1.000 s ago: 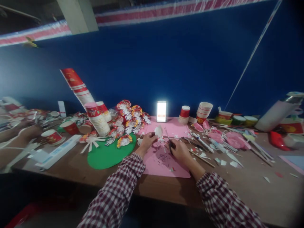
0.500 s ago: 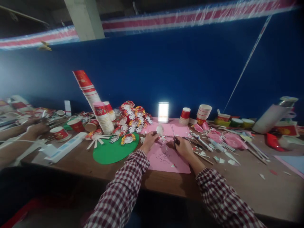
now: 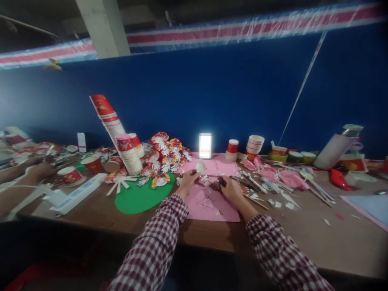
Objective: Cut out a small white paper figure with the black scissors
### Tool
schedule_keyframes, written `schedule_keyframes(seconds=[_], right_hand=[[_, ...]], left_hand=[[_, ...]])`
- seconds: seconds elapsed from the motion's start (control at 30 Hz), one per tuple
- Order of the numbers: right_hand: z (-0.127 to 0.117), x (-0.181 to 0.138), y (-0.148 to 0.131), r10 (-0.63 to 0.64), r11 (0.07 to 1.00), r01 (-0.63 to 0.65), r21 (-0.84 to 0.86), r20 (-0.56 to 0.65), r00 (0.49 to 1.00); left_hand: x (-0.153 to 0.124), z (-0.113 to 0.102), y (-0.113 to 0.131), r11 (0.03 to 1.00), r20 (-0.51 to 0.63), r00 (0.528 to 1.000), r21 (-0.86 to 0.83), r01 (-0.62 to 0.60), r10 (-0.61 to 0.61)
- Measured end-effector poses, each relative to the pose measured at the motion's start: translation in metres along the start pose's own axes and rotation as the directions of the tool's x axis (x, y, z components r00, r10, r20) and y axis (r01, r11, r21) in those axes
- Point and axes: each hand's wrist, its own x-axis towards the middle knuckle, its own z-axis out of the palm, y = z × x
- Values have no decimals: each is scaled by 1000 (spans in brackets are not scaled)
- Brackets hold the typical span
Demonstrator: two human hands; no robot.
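Note:
Over the pink sheet, my left hand pinches a small white paper cutout, rounded at the top. Dark-handled scissors are gripped in my right hand, the blades pointing up and away. A short gap separates the scissors from the cutout. Dark marks and small scraps lie on the pink sheet beneath both hands. Left of my left hand, a green oval sheet carries a decorated paper figure, with a pile of similar red, yellow and white figures behind it.
Stacked paper cups stand at the left, with a white power strip in front. A bright phone stands at the back. Pens, pink pieces and scraps lie to the right, near a leaning flask. Another person's hand works at far left.
The whole view has shifted slightly, so things sit a little further left and lower. Both hands keep their hold on the cutout and the scissors.

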Motion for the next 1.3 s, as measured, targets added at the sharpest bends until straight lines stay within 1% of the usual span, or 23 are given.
schedule_keyframes(seconds=[0.33,0.57,0.93,1.3], right_hand=[[2,2,2,-13,1000,13,-1,17,1000],[1,1,1,-4,1000,4,9,18,1000],[0,1,1,5,1000,-5,5,32,999],[0,2,1,2,1000,-1,-6,35,999]], left_hand=[[-1,2,3,1000,0,1000,-17,1,-1],[2,0,1,1000,-28,1000,-22,0,-1],[-3,2,4,997,-6,1000,-82,15,-15],[1,0,1,995,4,1000,-96,19,-19]])
